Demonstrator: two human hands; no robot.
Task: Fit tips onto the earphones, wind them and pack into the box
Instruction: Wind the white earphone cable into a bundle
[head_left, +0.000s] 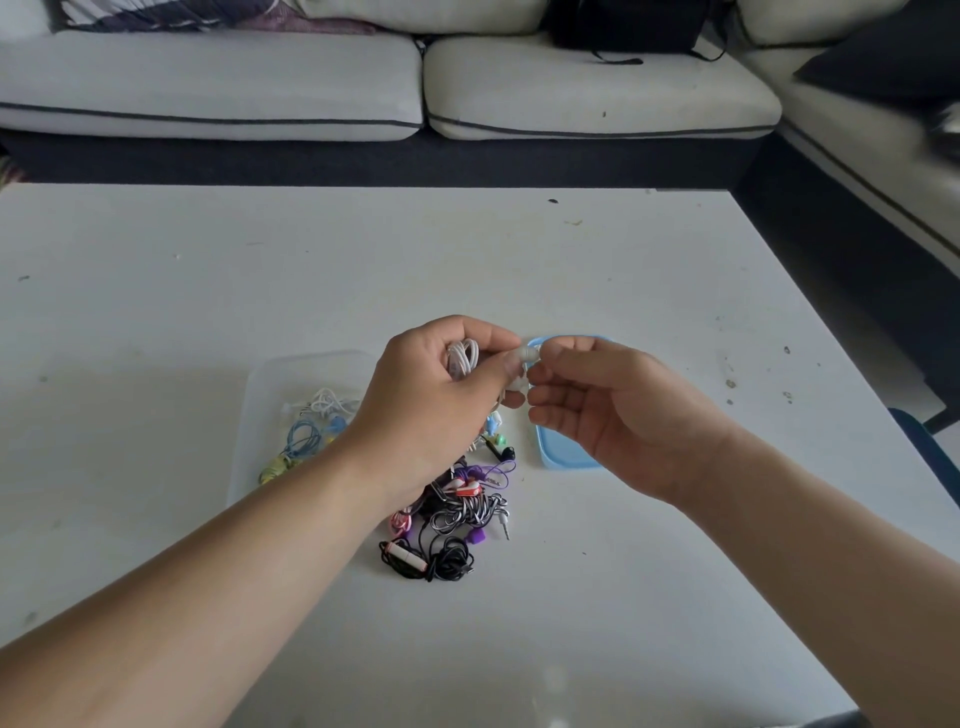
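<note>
1. Head view: the left hand (436, 395) is curled round a wound coil of white earphones (462, 356), held above the table (649, 291).
2. One white earbud (525, 356) projects between the left thumb and forefinger.
3. The right hand (608, 405) pinches that earbud's end with thumb and forefinger, its other fingers loosely bent; whether a tip is seated there is too small to tell.
4. A clear box (270, 379), lower left, contains several coiled earphones (311, 421).
5. A tangled pile of earphones (457, 514) lies beneath the hands.
6. A blue lid (563, 452) lies just right of the pile.
</note>
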